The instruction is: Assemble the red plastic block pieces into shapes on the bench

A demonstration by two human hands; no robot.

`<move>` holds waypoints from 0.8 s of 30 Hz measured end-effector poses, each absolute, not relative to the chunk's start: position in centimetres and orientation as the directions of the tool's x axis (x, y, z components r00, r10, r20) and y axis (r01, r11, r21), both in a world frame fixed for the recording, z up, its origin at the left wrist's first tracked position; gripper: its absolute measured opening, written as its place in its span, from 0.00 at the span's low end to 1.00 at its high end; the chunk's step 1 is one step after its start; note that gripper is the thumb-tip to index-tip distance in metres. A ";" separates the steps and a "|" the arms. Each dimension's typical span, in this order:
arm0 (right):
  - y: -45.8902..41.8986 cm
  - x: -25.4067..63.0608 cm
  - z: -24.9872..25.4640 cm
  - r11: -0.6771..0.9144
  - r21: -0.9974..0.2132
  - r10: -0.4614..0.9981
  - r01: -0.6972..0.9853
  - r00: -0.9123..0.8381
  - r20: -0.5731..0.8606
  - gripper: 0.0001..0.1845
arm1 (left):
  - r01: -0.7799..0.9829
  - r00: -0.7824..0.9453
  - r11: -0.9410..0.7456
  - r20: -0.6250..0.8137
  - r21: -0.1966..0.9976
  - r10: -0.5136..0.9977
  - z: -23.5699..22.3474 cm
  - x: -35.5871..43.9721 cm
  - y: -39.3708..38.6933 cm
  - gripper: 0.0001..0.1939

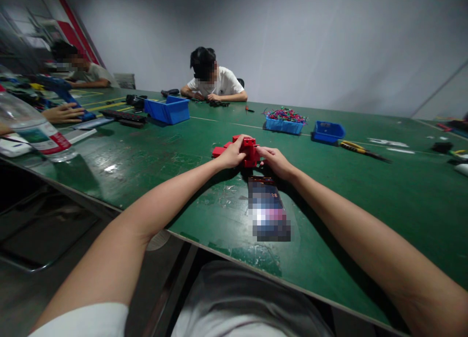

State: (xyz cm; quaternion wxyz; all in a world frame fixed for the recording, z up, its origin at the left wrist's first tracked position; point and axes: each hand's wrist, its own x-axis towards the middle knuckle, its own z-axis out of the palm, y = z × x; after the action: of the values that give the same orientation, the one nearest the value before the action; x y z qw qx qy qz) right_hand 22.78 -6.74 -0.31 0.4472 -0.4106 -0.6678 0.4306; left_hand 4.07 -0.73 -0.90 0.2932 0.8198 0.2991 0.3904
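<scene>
A red blocky part with small holes in its face stands on the green table in front of me. My left hand is closed around its left side, thumb on top. More red blocks lie just behind and left of that hand. At the right side of the red part, the fingers of my right hand are pinched together; what they hold is too small to tell. A phone with its screen lit lies between my forearms, close to the red part.
Beyond my hands are a blue bin of colourful small pieces, another blue bin, yellow-handled pliers and a larger blue bin. A water bottle stands at left. Co-workers sit across and at left.
</scene>
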 end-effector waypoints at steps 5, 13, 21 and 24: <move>-6.7 22.6 -0.2 0.335 -0.915 0.924 0.224 -0.266 0.274 0.33 | 0.283 0.527 -0.667 0.469 0.689 0.708 -0.8 3.8 -0.8 0.26; -6.5 22.2 0.3 0.506 -0.778 0.863 0.372 -0.231 0.450 0.33 | 0.286 0.550 -0.667 0.452 0.688 0.702 -0.4 3.6 -1.2 0.24; -6.6 22.0 -0.1 0.401 -0.870 0.914 0.287 -0.197 0.356 0.32 | 0.234 0.528 -0.644 0.461 0.729 0.713 -0.6 3.7 -0.8 0.23; -6.6 22.1 -0.7 0.261 -0.962 0.936 0.075 -0.261 0.234 0.32 | 0.182 0.534 -0.643 0.474 0.744 0.700 -0.7 3.7 -0.7 0.23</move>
State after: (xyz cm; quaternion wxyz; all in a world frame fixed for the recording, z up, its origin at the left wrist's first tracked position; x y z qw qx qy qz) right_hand 22.13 -6.58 -0.70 0.4642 -0.3923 -0.6444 0.4641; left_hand 3.74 -0.73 -0.68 0.3241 0.8135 0.2711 0.3996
